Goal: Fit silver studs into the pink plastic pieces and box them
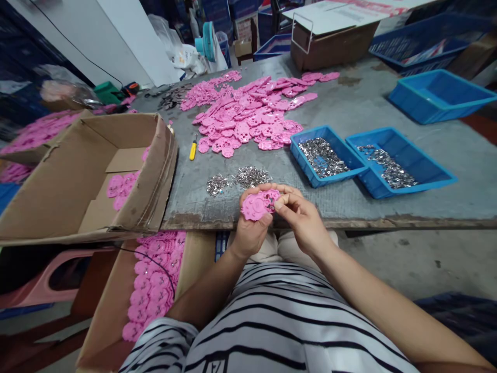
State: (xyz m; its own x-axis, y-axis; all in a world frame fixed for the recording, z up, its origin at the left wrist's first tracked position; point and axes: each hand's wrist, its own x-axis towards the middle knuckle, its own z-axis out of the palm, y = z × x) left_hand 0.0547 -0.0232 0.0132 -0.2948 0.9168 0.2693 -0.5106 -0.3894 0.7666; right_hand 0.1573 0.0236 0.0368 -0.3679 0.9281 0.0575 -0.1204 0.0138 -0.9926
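A flat pink plastic piece [255,205] with a scalloped outline and cut-out holes sits in my left hand [250,233], the thumb on its near edge and fingers behind it. My right hand [305,220] pinches its right end with thumb and forefinger; any small part between those fingertips is too small to make out. Just beyond my hands lie two small heaps of shiny metal parts [252,177] on the table. A big pile of similar pink pieces [248,116] spreads farther back.
Two blue trays [359,173] holding metal parts stand at the right, with another blue tray [438,106] behind. A yellow-handled tool [193,150] lies near the open cardboard box [163,155] at left. Below is a box of stacked pink pieces [155,285]. The table edge [388,224] runs before me.
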